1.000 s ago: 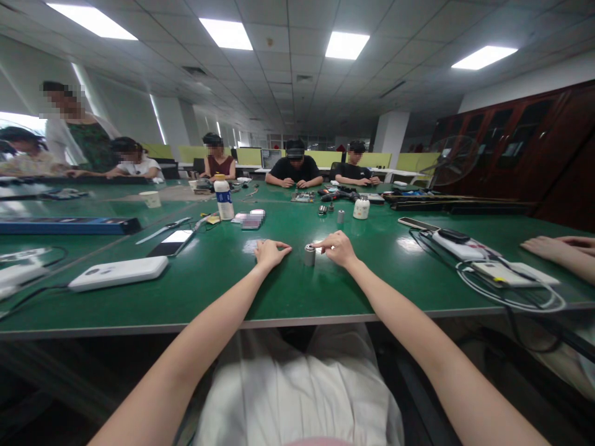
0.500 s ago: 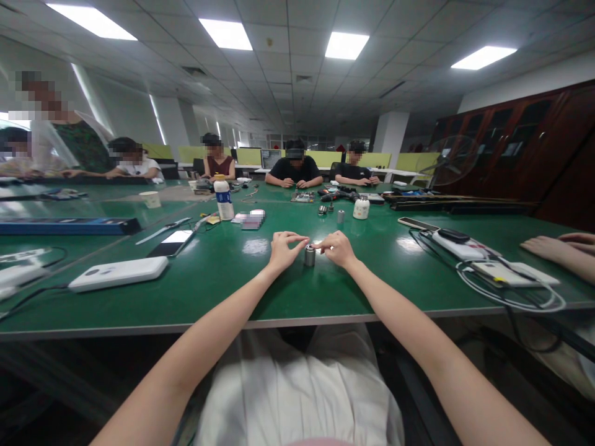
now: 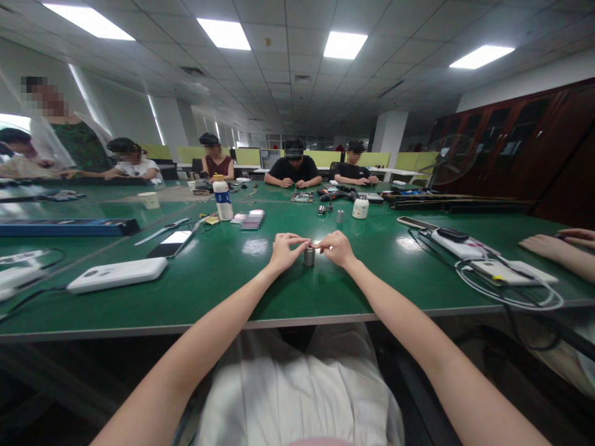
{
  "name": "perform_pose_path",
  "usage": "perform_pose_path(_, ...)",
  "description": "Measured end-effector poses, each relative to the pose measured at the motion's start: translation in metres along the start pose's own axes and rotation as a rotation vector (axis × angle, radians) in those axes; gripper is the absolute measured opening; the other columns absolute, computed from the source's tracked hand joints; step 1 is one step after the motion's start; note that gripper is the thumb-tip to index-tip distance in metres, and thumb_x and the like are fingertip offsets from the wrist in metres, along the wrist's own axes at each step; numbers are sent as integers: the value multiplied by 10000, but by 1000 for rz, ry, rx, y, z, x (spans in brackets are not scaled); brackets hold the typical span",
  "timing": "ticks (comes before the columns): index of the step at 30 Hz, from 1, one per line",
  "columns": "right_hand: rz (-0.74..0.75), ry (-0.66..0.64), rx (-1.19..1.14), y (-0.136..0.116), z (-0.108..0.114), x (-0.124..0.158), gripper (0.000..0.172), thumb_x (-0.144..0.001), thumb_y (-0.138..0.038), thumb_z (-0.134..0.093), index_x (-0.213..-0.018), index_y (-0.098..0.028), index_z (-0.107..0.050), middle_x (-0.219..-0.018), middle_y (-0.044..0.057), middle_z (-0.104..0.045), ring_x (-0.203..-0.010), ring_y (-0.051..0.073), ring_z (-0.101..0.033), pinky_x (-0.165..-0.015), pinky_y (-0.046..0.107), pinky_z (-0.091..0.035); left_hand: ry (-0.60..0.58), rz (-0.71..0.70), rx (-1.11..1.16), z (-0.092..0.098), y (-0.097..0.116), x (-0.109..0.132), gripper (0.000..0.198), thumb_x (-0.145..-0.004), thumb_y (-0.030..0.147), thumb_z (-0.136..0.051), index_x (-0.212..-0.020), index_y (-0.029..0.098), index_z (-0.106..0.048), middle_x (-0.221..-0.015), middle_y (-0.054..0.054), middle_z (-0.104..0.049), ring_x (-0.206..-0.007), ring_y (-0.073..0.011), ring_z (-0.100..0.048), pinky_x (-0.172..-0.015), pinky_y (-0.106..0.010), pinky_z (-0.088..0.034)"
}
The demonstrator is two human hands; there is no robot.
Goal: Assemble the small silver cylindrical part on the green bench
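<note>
A small metal cylinder (image 3: pixel 309 257) stands upright on the green table (image 3: pixel 279 297), between my hands. My left hand (image 3: pixel 286 249) is at its upper left, thumb and fingertips closed together at the cylinder's top. From the right, my right hand (image 3: pixel 338 248) reaches the top with its index finger, the other fingers curled in. Whatever small part the fingertips hold there is too small to make out. Farther back stands a second grey cylinder (image 3: pixel 340 216), beside a small white jar (image 3: pixel 361 207).
Left are a white power bank (image 3: pixel 118 274), a phone (image 3: pixel 171 243) and a bottle (image 3: pixel 223 199). Right are a power strip with cables (image 3: pixel 460 244) and another person's hands (image 3: pixel 546 246). A power drill (image 3: pixel 341 194) lies farther back. Several people sit around the table.
The left fingertips have come slightly lower and nearer to the right index finger over the cylinder's top. The cylinder stays in place.
</note>
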State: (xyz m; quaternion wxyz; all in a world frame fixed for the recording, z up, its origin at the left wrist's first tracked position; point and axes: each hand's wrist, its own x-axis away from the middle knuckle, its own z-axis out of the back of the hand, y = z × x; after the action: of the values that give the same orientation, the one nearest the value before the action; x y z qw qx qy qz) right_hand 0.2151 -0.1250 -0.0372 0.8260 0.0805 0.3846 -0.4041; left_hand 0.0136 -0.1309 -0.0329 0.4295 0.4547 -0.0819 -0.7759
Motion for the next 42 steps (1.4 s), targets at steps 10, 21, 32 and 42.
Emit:
perform_pose_path(10, -22, 61, 51, 4, 3, 1, 413, -663, -4, -521, -757, -296, -797, -694, -5, -750, -716, 171, -618, -784, 323, -351, 8, -24, -10, 2, 5, 2, 178, -844, 382, -657, -951, 303, -776, -987, -42, -705, -1066, -245, -504, -976, -382, -386)
perform_pose_path(21, -20, 73, 71, 3, 3, 0, 426, -657, 10, -523, -767, -297, -797, -674, -11, -742, -705, 162, -614, -774, 313, -356, -24, -25, -28, 2, 3, 2, 173, -857, 397, -638, -917, 317, -779, -992, -26, -698, -1065, -237, -507, -976, -379, -409)
perform_pose_path(32, -15, 58, 31, 2, 2, 1, 480, -648, 36, -498, -812, -305, -795, -671, -28, -746, -698, 153, -635, -773, 306, -361, 62, 137, -97, -2, -8, -8, 267, -899, 440, -566, -1039, 309, -751, -1065, -44, -665, -1104, -239, -510, -1004, -375, -395)
perform_pose_path(42, -84, 95, -40, 0, -1, 1, 459, -617, 29, -489, -753, -286, -794, -665, -31, -746, -693, 161, -652, -785, 296, -397, -39, 448, -287, 21, -51, -6, 221, -716, 443, -746, -889, 313, -792, -1097, -136, -609, -1152, -414, -410, -957, -550, -344)
